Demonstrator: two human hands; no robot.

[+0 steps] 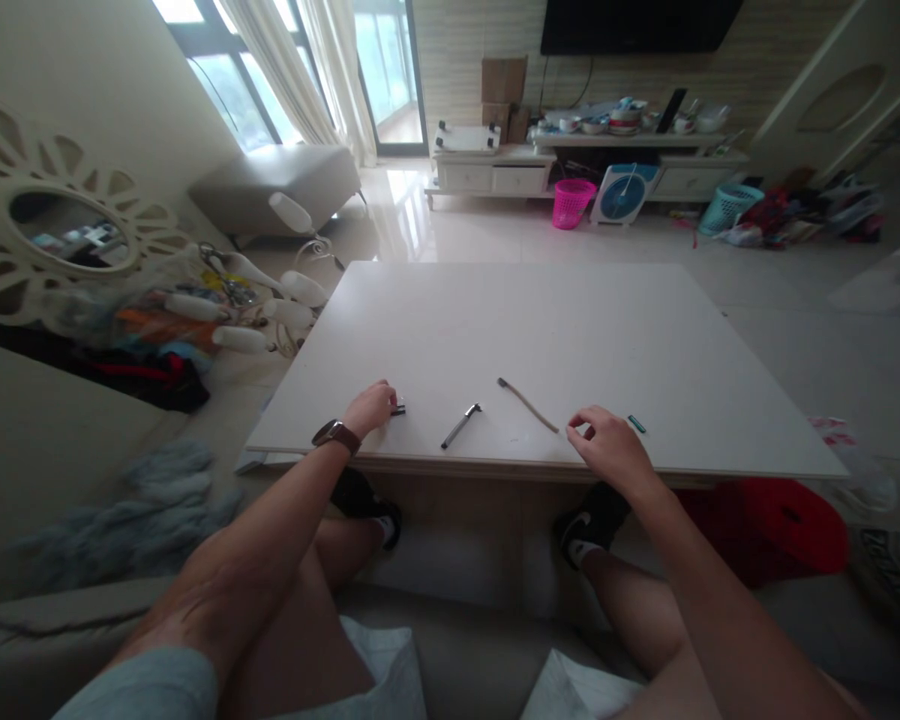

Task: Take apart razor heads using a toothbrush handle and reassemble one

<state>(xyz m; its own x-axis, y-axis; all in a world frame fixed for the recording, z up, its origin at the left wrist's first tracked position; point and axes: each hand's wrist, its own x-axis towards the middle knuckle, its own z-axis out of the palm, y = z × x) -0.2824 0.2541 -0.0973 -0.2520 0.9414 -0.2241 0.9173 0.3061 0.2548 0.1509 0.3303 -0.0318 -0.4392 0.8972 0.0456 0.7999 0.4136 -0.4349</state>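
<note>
Brown stick: near end pointed at right hand, long axis slanted away to the left

A thin brown stick [531,406] was seen on the white table [525,320], just left of the right hand [607,440]. Its long axis was laid on a diagonal: the plain end was set close to the right fingertips, and the dark head [502,382] was turned away, farther from the person and to the left. A small gap seemed to be left between stick and fingertips; contact could not be confirmed. The right hand was clearly placed nearer than the left one. Its thumb and forefinger were loosely curled, a narrow space was left inside the curl, and nothing was seen held.

The left hand [371,408] was placed well apart, near the table's front left part. Its fingers were drawn close together at a small dark piece [398,410]; whether it was gripped or only touched could not be told.

Between the hands, left of the stick, a silver-and-black pen [459,428] was laid on the opposite slant, its far end tipped to the right. Beyond the right hand, on its outer side, a small green piece [637,424] was left lying untouched.
</note>
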